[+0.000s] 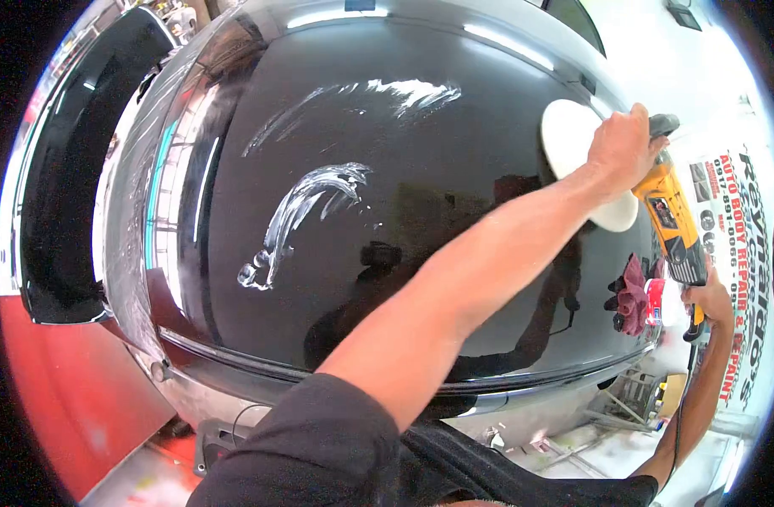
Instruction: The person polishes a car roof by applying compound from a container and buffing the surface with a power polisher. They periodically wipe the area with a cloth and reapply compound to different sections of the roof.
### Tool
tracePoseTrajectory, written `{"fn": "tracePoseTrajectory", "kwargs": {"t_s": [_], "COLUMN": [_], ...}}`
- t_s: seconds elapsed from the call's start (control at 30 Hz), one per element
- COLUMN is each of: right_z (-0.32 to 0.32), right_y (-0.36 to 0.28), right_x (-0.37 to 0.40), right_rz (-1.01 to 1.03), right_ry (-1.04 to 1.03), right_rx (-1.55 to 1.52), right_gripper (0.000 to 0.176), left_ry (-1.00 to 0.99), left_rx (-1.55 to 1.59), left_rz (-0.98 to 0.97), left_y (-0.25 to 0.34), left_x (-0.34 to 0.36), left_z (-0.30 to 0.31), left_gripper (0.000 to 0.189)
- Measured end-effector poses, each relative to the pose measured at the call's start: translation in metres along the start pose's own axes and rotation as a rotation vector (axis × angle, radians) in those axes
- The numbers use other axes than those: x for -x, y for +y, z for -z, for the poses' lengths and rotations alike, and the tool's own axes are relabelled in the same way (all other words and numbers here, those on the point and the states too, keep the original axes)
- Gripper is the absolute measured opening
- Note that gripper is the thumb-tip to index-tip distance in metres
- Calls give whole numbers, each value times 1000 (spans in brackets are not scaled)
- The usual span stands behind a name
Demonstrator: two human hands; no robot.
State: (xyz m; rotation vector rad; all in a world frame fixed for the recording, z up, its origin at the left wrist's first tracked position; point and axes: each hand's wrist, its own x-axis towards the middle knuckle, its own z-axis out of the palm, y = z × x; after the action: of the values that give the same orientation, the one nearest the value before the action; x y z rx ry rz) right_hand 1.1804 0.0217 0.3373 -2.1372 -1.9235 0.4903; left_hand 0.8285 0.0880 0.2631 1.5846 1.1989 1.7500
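Observation:
A yellow and black polisher (664, 209) with a broad white round pad (570, 139) is at the right side of a glossy black car panel (488, 139). My left hand (622, 150), its arm reaching across the panel, is wrapped around the black front handle above the pad. Around the rear grip closes my right hand (713, 300), at the far right. The pad is tilted, its lower part overlapped by my left arm. Streaks of white paste (315, 193) curve over the panel's middle, and another white smear (421, 93) lies farther up.
A maroon cloth (632, 297) and a red and white tub (655, 302) rest at the panel's right edge. The power cord (685, 389) hangs beside my right arm. Another black car part (65, 169) stands at left; a lettered banner (733, 279) hangs at right.

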Motion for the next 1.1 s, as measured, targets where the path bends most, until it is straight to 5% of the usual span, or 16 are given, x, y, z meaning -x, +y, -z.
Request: {"fn": "tracePoseTrajectory", "kwargs": {"t_s": [0.1,0.17,0.3,0.37,0.43,0.47,0.53,0.6,0.67,0.7,0.87,0.9,0.97,1.03,1.07,1.1], "right_z": [2,-19,-9,-22,-46,-84,-119,-150,-174,-188,-184,-174,-147,-112,-96,-81], "right_y": [-22,-120,-130,-189,-252,-285,-351,-408,-440,-486,-478,-450,-398,-337,-307,-276], "right_x": [2,21,44,77,118,80,80,30,41,67,32,13,-2,5,8,8], "right_rz": [68,-26,434,456,588,694,833,1080,1038,943,922,945,926,757,674,594], "right_ry": [-2,-77,-62,-162,-227,-308,-330,-287,-343,-552,-672,-411,-544,-511,-504,-512], "right_rx": [121,151,65,52,4,-17,115,170,183,212,114,296,95,91,90,95], "right_gripper": [107,111,110,107,106,106,102,99,89,57,61,81,81,90,96,102], "left_ry": [30,119,366,435,671,440,571,983,874,931,941,975,835,578,861,649], "left_rx": [49,8,-136,-77,-317,-244,-307,-704,-569,-593,-741,-812,-606,-330,-1014,-672], "left_rz": [44,26,-171,-127,-479,47,75,-291,-203,-190,-60,-102,188,-3,-403,-195], "left_y": [8,9,61,87,65,72,71,7,14,7,-2,-4,42,27,-20,2], "left_x": [12,16,62,95,105,124,142,103,122,116,99,89,92,79,58,61], "left_z": [44,93,177,227,276,319,376,426,459,481,461,448,377,339,313,279], "left_gripper": [42,44,42,42,52,49,50,40,35,35,39,40,45,52,52,51]}}
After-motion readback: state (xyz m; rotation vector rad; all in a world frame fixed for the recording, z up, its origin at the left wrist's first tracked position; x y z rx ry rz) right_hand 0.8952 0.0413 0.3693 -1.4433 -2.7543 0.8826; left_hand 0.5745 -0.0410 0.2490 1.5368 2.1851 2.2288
